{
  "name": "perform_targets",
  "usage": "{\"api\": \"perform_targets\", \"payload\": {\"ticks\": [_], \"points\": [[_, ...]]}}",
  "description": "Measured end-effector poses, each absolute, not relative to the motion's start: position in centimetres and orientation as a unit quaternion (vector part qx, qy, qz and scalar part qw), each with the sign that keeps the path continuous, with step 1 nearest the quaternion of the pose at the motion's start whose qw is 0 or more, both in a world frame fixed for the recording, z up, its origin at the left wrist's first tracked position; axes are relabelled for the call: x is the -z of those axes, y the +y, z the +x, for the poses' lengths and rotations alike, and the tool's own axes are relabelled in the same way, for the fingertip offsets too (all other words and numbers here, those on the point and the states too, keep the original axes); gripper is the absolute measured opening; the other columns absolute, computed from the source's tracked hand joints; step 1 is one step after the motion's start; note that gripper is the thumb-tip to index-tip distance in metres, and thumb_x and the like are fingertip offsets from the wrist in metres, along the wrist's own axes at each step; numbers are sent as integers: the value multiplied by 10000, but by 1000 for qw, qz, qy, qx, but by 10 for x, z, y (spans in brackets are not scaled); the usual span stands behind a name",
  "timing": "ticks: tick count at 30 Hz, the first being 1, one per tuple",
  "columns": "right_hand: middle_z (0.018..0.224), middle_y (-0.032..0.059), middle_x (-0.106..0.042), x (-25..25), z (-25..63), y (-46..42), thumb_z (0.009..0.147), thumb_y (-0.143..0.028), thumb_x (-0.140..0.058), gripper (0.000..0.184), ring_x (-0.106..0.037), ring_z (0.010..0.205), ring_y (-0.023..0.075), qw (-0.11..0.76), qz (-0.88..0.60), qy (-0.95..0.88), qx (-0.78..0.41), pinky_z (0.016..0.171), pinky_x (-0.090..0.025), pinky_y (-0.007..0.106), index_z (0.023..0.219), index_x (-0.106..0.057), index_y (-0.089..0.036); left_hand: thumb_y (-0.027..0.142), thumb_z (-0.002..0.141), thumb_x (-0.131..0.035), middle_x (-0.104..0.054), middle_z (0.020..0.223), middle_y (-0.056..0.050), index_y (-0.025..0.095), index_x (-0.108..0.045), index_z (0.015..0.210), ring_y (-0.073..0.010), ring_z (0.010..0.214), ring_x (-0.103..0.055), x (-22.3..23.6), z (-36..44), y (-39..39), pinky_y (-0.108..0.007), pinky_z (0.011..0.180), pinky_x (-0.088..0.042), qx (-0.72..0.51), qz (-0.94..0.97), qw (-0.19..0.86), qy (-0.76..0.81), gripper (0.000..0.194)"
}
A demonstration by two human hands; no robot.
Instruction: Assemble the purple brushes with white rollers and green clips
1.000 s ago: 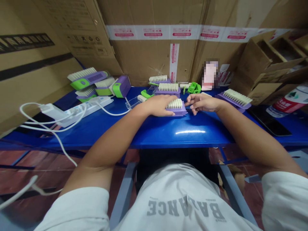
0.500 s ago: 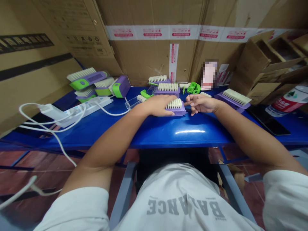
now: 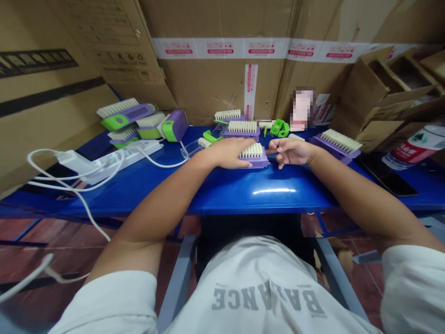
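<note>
A purple scrub brush (image 3: 256,162) lies bristles up on the blue table in front of me. My left hand (image 3: 231,153) is wrapped round its left part, thumb along the near side and fingers over the far side. My right hand (image 3: 290,150) is at the brush's right end, fingers curled and thumb pressed toward the index finger. Whatever may be between those fingertips is too small to make out. Behind the held brush sit another purple brush (image 3: 242,130), green plastic parts (image 3: 280,128) and a bright green piece (image 3: 211,136). Off to the right is one more purple brush (image 3: 335,144).
Several purple-and-green brushes (image 3: 130,113) are piled at the left, behind a white power strip (image 3: 114,160) with cables. Cardboard boxes (image 3: 385,93), a bottle (image 3: 415,146) and a black phone (image 3: 387,174) stand or lie at the right. A cardboard wall (image 3: 208,83) closes the back.
My right hand's fingers have shifted slightly at the brush's right end, the lower ones curling a little. My left hand and the brush have stayed in place.
</note>
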State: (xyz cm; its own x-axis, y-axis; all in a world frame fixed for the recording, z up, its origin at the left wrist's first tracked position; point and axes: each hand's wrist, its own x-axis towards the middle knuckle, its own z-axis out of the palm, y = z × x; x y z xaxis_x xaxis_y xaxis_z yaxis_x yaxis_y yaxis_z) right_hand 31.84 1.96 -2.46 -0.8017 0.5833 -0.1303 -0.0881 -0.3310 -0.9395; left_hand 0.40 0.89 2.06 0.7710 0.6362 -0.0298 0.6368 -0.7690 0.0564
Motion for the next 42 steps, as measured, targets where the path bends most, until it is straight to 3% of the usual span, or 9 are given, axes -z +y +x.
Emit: {"api": "perform_targets", "payload": {"ticks": [5,16,19,30,36,42], "points": [[945,-46,-752,27,312,17,945,-196,-919,333,-791,678,117,194,-225,-537,-790,744,-777,357,1069,-611,-191,568,1040,-720,-557,1842,-170,198,-413,1815,-382,1655,-599,-21,4,9,-495,1373,-489,3,940,36,339,912],[819,-66,-760,16,312,12,863,-167,-953,379,-718,563,99,266,-343,-555,-709,629,-753,311,1057,-631,-212,587,1046,-706,-570,1834,-151,228,-404,1809,-367,1649,-600,-19,3,10,-481,1368,-486,3,941,29,338,895],[873,-38,-803,12,313,11,867,-158,-933,368,-719,571,100,283,-348,-553,-703,621,-738,300,1057,-623,-216,584,1047,-707,-596,1812,-150,230,-432,1788,-366,1634,-617,-20,3,9,-475,1356,-501,2,941,26,337,866],[818,-101,-708,20,311,14,929,-136,-884,362,-797,644,121,263,-268,-521,-766,700,-778,327,1165,-616,-195,584,1053,-710,-588,1817,-165,214,-417,1811,-372,1636,-619,-19,4,10,-486,1362,-501,2,942,27,336,893],[827,-89,-710,26,305,17,966,-94,-786,283,-752,592,103,249,-247,-486,-801,661,-777,322,1157,-603,-197,576,1049,-712,-604,1804,-156,224,-444,1789,-363,1628,-627,-20,4,8,-476,1359,-503,-2,942,26,334,862],[808,-86,-729,22,305,17,941,-76,-800,319,-786,597,133,247,-286,-480,-792,625,-771,323,1146,-596,-211,598,1041,-707,-603,1804,-160,233,-447,1786,-376,1620,-631,-20,3,9,-488,1348,-512,-3,942,29,333,870]]}}
